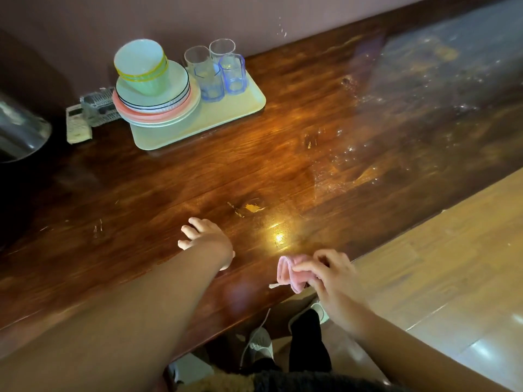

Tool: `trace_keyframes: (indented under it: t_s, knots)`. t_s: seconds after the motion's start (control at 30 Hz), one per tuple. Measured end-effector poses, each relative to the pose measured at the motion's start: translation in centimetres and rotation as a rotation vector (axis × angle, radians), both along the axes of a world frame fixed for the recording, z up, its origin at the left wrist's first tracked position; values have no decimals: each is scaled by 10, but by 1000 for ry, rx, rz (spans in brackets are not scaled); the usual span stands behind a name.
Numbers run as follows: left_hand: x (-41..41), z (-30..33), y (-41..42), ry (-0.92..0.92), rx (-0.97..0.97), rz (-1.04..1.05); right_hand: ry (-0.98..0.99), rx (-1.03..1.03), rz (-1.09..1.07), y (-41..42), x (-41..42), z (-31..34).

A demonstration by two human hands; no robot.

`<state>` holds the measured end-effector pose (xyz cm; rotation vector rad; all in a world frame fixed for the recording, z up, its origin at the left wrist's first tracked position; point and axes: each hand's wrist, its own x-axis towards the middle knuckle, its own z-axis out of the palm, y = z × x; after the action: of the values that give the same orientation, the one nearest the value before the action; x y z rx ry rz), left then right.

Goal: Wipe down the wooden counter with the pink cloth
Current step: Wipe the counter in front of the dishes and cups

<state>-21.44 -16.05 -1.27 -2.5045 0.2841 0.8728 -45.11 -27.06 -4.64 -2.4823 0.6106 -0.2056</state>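
Fingers (307,267) of right hand (334,281) pinching bunched pink cloth (290,274), holding it at near edge of wooden counter (283,165). Fingers (195,222) of left hand (205,239) lying spread and relaxed, resting on counter just left of cloth. Sitting well beyond, by wall: cream tray (249,103) carrying stacked plates (158,104), green cups (143,67) and clear glasses (218,72).

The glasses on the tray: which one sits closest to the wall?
The clear glass at the back; the other clear one and both blue-tinted glasses stand nearer the tray's front.
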Motion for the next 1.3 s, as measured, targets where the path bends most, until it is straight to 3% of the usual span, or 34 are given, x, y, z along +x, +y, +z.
trace_keyframes:
  t_s: [0.07,0.23,0.43,0.53,0.67,0.77,0.83,1.0,1.1,1.2,1.3]
  knots:
    - [3,3,-7,8,42,-19,29,-7,53,-27,12,0]
    - [19,22,-22,14,80,-105,114,-2,-163,-46,49,7]
    - [43,27,-36,-100,-260,-124,66,48,108,-56,6,8]
    - [31,17,-53,-49,-324,-114,82,75,17,-83,44,9]
    - [19,4,-74,-22,-260,-239,105,48,-102,-69,46,11]
    - [22,4,-82,-37,-192,-326,80,61,33,-60,8,12]
    - [26,7,-84,-30,-140,-326,93,77,105,-79,9,12]
    - [37,6,-92,35,-97,-293,165,4,-50,-116,71,14]
    - [40,7,-96,57,-70,-262,127,13,-80,-100,50,14]
    - [44,7,-99,90,-49,-240,69,44,35,-90,19,15]
    - [49,7,-105,123,-21,-238,78,13,59,-123,50,12]
